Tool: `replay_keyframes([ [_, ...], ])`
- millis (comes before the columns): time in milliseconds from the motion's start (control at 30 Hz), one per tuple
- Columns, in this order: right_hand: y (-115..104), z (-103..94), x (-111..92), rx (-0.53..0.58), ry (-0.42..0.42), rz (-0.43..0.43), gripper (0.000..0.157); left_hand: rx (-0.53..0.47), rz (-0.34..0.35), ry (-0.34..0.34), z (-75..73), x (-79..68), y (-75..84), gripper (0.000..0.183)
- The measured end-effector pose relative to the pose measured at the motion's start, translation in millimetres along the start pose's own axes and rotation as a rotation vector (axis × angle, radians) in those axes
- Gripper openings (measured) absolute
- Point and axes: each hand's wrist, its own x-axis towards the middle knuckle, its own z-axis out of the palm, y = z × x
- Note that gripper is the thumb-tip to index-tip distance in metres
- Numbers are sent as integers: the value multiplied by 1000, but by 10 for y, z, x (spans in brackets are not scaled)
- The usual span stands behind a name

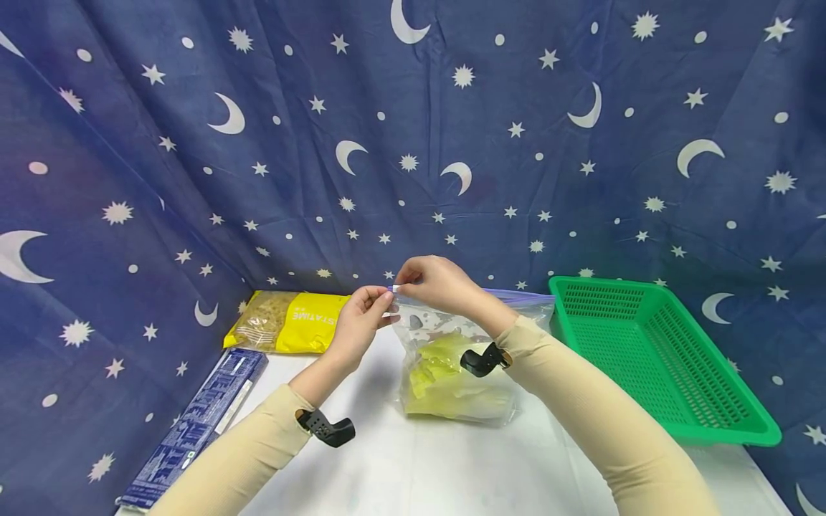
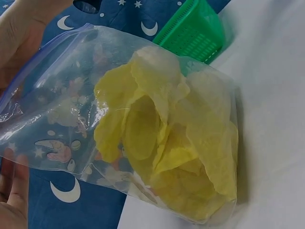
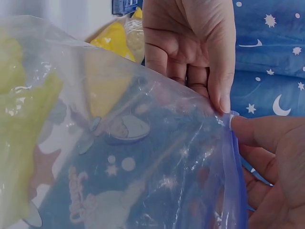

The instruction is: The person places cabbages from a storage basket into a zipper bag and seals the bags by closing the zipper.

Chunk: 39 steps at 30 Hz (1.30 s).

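Observation:
A clear zip bag (image 1: 474, 326) with a purple zip strip (image 3: 233, 176) holds pale yellow-green leaves (image 2: 143, 129) that look like cabbage. My left hand (image 1: 360, 321) pinches the bag's top left corner between thumb and index finger. Right beside it, my right hand (image 1: 445, 287) pinches the small white slider (image 1: 396, 288) at that end of the zip. Thumbs of both hands nearly meet there in the right wrist view. The bag hangs upright, its lower part at the white tabletop. Printed cartoon figures show on the bag's wall.
To the right stands a green plastic basket (image 1: 677, 358). A yellow packet (image 1: 306, 322) with a see-through end lies at the back left. In front of it is a long dark blue box (image 1: 200, 423). A blue curtain (image 1: 413, 129) with moons and stars hangs behind the white table (image 1: 413, 473).

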Motion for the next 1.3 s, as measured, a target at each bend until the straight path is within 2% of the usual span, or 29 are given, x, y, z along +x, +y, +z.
replay_keyframes([
  [267, -16, 35, 35, -6, -6, 3, 9, -21, -14, 19, -23, 8, -1, 20],
  [600, -37, 79, 40, -51, 1, -9, 6, 32, -13, 26, -19, 0, 11, 21],
  [867, -42, 88, 18, -76, -14, -12, 5, 38, -20, 23, -8, 1, 7, 19],
  [1300, -27, 111, -40, -193, 4, -48, 4, 46, -9, 24, 36, -20, -13, 15],
])
